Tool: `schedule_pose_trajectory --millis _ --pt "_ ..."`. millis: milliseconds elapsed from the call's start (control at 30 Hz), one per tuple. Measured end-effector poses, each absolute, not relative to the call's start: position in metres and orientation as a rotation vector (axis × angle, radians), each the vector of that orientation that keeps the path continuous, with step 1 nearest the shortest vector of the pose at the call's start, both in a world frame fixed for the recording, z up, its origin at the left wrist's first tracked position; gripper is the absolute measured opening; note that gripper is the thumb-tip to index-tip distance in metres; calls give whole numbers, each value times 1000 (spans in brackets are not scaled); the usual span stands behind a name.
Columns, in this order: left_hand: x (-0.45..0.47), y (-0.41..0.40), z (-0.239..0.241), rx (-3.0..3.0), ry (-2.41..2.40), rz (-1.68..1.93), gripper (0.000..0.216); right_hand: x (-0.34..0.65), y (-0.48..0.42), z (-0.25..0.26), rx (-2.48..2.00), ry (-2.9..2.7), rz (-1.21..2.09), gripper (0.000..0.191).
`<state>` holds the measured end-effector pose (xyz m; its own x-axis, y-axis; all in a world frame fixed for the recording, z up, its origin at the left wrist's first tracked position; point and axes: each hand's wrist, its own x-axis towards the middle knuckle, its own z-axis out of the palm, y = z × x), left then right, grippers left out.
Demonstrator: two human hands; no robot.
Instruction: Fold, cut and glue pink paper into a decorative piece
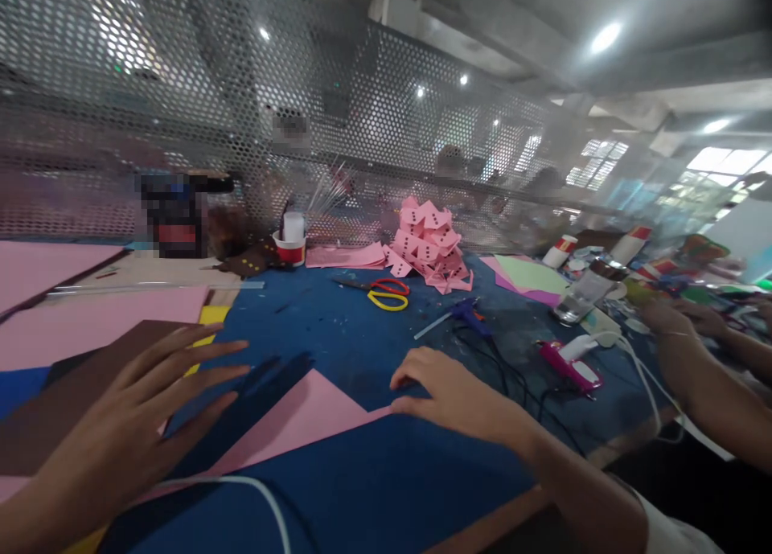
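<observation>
paper (305, 421) | plain pink sheet, one peak pointing away from the wearer | state: creased or folded, unclear which | pose: low on the blue tabletop (350, 490), between both hands | right end: narrow strip reaching the right fingers (416, 408) | left end: tapering, partly hidden

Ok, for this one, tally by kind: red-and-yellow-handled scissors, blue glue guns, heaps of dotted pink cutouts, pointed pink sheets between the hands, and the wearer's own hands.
Red-and-yellow-handled scissors: 1
Blue glue gun: 1
Heap of dotted pink cutouts: 1
Pointed pink sheet: 1
Own hands, left hand and right hand: 2
Total: 6
</observation>
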<state>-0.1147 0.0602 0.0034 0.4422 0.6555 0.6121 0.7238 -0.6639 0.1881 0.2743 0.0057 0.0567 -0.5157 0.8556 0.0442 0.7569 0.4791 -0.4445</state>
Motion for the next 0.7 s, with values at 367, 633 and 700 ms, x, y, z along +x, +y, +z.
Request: schedule_pose_trajectory --millis 367,633,700 --pt "-88 4 10 -2899 -1150 -815 23 259 5 42 -1328 -2525 640 31" --pt "-81 -9 10 -2903 -1269 -838 14 251 7 40 -1363 -2448 771 15" --pt "-80 -8 10 -2907 -1277 -819 14 249 6 40 -1381 -2428 754 16"
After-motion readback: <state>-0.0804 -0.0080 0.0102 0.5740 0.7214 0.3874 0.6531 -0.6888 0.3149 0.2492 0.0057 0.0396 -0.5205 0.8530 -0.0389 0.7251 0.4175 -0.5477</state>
